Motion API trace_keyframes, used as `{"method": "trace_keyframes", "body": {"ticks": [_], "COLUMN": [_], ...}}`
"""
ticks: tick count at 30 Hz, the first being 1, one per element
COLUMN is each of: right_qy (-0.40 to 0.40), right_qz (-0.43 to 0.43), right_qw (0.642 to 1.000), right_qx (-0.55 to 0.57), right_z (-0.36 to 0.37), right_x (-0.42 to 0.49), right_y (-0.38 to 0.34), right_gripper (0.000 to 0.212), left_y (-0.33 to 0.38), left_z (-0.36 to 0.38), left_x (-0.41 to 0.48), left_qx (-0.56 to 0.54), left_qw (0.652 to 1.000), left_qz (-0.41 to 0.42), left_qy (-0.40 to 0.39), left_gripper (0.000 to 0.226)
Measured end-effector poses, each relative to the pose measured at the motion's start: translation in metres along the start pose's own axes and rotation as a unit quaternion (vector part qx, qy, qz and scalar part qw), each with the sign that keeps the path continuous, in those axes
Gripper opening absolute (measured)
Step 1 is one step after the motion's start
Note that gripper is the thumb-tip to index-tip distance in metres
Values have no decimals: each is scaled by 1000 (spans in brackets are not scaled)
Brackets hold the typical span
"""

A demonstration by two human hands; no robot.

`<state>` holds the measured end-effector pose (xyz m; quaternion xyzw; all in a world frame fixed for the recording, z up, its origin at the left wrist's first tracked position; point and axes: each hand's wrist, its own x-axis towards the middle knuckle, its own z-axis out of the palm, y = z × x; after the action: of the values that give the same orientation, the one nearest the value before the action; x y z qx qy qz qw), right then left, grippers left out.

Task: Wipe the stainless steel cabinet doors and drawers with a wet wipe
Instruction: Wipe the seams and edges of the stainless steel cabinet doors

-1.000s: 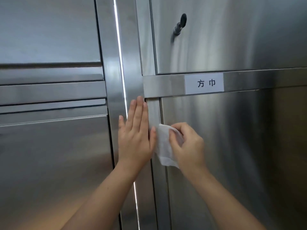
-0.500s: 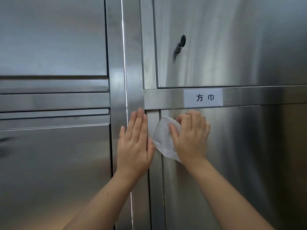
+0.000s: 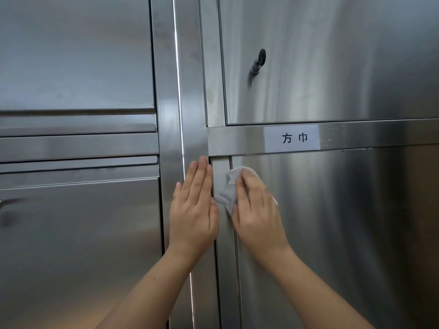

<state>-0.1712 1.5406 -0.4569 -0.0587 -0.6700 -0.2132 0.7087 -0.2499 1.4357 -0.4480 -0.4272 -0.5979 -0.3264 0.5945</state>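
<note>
- The left hand (image 3: 193,210) lies flat on the steel frame post (image 3: 192,91), fingers straight and together, grasping nothing.
- The right hand (image 3: 256,214) presses the wet wipe (image 3: 228,191) with straight fingers on the lower cabinet door (image 3: 344,233), near its top left corner.
- The wipe sticks out at 10 o'clock from this hand.
- A white label (image 3: 291,138) is at 1 o'clock from the hands, and a key (image 3: 257,61) at 12 o'clock.

- Your left hand (image 3: 193,211): palm flat forward, fingers straight and closed together, pointing up, thumb lying alongside.
- Your right hand (image 3: 256,210): just beside the left, fingers extended and tilted up-left, pressing flat on a wet wipe (image 3: 225,193).
- Your left forearm (image 3: 154,288) and right forearm (image 3: 308,288): bare, rising from the lower edge, converging upward.
</note>
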Motion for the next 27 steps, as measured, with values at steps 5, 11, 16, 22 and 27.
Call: {"method": "trace_keyframes", "body": {"ticks": [5,11,16,22,27], "right_qy": [-114,-148,-109,-111,-122], "right_qz": [1,20,31,16,28], "right_qw": [992,982,992,992,989], "right_qx": [-54,-119,-61,-55,-83], "right_z": [3,12,14,13,20], "right_x": [10,17,-8,-10,15], "right_y": [-8,-13,-20,-20,-16], "right_gripper": [54,58,54,53,56], "left_y": [-2,-6,-6,-8,-10], "left_z": [1,1,-1,-5,-5], "left_x": [-1,-5,-7,-11,-12], "left_qx": [-15,-10,-2,1,0], "left_qw": [1000,1000,1000,999,999], "left_qz": [7,20,26,36,42], "left_qy": [0,-2,-16,-32,-32], "left_gripper": [55,52,54,53,52]}}
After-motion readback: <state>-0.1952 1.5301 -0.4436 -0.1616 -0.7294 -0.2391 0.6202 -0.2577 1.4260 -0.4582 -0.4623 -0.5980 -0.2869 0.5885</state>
